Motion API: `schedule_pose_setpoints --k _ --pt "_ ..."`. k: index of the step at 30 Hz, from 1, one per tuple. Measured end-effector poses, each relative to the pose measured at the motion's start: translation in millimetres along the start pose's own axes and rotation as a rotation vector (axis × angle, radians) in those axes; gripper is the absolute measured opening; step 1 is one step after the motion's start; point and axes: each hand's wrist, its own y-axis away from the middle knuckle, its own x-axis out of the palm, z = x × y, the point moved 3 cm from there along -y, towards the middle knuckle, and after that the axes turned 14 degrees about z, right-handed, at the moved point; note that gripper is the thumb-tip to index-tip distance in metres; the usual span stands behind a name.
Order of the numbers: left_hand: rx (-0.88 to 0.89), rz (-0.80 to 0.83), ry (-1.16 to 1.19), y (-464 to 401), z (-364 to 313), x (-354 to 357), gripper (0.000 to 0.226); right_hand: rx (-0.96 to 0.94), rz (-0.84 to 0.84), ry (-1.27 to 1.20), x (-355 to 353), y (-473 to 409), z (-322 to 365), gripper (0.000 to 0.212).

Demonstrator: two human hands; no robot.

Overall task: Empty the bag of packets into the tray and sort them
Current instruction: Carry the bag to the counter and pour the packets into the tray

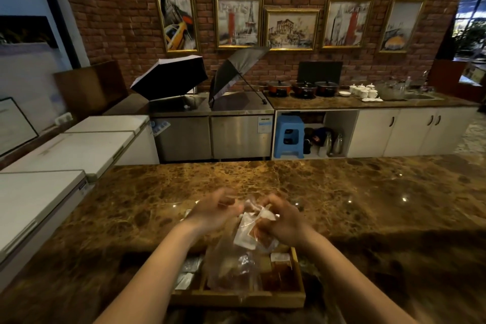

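Observation:
A clear plastic bag (231, 268) hangs over a wooden tray (238, 298) with compartments. My left hand (215, 212) and my right hand (282, 221) both grip the bag's top edge, lifted above the tray. White and reddish-brown packets (247, 234) show through the bag just under my hands. Silver and white packets (188, 272) lie in the tray's left compartment, and reddish-brown packets (280, 272) lie in the right one. The bag hides the tray's middle section.
The tray sits on a brown marble counter (368, 205) near its front edge. White chest freezers (52, 166) stand along the left. Behind are steel units with two open umbrellas (171, 76), pots and cups on a back counter, and a blue stool (289, 137).

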Motion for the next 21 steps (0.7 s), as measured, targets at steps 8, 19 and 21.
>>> schedule_pose_setpoints --k 8,19,21 --pt "0.008 -0.005 -0.122 -3 17 16 0.021 -0.171 -0.059 0.139 11 -4 13 0.015" --pt "0.012 -0.077 -0.035 0 13 0 0.008 -0.222 -0.103 0.271 -2 -2 31 0.028" --pt "0.012 -0.086 -0.081 0 13 0 0.017 -0.224 -0.102 0.255 -1 -1 31 0.029"
